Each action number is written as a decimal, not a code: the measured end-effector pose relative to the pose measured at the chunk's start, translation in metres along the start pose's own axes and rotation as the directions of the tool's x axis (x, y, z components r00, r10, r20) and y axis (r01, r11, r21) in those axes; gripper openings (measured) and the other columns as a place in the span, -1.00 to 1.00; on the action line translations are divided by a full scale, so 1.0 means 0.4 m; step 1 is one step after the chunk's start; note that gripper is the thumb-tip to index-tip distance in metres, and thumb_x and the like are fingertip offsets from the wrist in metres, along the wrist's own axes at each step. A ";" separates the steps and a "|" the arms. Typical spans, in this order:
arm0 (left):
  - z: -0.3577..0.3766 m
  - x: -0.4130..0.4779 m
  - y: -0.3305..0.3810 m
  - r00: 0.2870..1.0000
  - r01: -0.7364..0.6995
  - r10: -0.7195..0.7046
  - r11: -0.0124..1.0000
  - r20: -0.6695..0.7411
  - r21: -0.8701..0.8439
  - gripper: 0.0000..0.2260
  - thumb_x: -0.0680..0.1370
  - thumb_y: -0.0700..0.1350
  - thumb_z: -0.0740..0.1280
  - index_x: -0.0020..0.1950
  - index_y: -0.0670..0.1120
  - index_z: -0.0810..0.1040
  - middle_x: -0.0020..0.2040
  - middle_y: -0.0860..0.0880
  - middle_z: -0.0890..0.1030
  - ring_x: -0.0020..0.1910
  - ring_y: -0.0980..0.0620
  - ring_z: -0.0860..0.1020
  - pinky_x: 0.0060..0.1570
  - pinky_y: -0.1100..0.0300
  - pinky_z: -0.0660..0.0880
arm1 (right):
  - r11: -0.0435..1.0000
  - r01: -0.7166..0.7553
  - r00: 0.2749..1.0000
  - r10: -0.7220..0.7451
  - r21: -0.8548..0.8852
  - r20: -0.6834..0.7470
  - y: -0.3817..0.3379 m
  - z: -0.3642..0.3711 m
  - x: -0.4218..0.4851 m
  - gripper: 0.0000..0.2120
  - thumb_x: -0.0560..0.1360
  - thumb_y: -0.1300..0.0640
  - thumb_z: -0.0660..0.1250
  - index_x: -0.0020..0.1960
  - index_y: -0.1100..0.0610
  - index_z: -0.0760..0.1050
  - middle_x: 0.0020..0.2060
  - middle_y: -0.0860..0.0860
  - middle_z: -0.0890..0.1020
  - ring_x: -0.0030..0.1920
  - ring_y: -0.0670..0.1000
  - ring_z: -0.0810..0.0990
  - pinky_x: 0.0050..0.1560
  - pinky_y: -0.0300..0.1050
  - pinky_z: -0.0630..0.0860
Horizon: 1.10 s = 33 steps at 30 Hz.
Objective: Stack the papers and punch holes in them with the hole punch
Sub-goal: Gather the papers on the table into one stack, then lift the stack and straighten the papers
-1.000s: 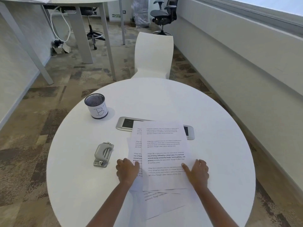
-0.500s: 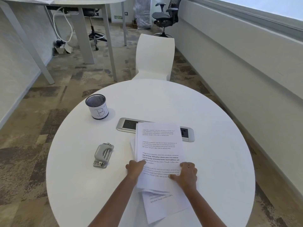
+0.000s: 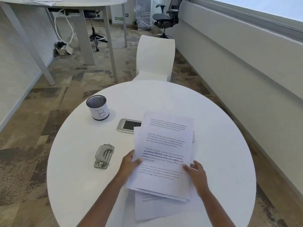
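While the papers (image 3: 165,154) were lifted a bit off the table (image 3: 213,122), both hands were on the stack's side edges: left hand (image 3: 129,163) pinching the left edge, thumb on top, and right hand (image 3: 195,172) cupping the right edge with fingers loosely spread. One sheet (image 3: 155,208) was left flat underneath, sticking out toward the near side, so I'd scoop that in first. Then stand the lot on its bottom edge and tap it square before going near the punch (image 3: 103,156), which sat just left of the left hand, untouched. Honestly couldn't count the sheets, the text was too blurry to read properly, and the papers hid half of the grey panel (image 3: 129,126). Cup (image 3: 97,107) sat further back, contents not visible.
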<state>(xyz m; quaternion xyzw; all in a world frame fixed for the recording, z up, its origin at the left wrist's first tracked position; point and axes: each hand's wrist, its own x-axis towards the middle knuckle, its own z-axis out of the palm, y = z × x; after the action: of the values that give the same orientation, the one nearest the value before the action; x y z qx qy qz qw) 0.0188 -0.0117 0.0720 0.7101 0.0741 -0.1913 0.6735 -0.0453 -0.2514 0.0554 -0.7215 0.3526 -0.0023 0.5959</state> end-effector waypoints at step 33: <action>-0.001 -0.026 0.292 0.900 -0.425 0.414 0.903 -0.139 -0.058 -0.91 0.48 -0.23 0.35 -0.03 -0.14 0.56 -0.18 0.02 0.61 -0.33 0.27 0.60 -0.34 0.44 0.50 | 0.793 0.574 0.815 -0.578 0.205 -0.046 -0.276 0.029 -0.109 -0.78 0.45 0.15 0.31 0.09 0.02 0.44 -0.05 -0.05 0.60 -0.10 -0.18 0.59 -0.15 -0.33 0.55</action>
<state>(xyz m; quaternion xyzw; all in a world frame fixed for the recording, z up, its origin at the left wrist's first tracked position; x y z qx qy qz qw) 0.0516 -0.0192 0.1843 0.6899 -0.0311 0.0058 0.7232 -0.0174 -0.2148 0.1654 -0.7275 0.1085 -0.2139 0.6429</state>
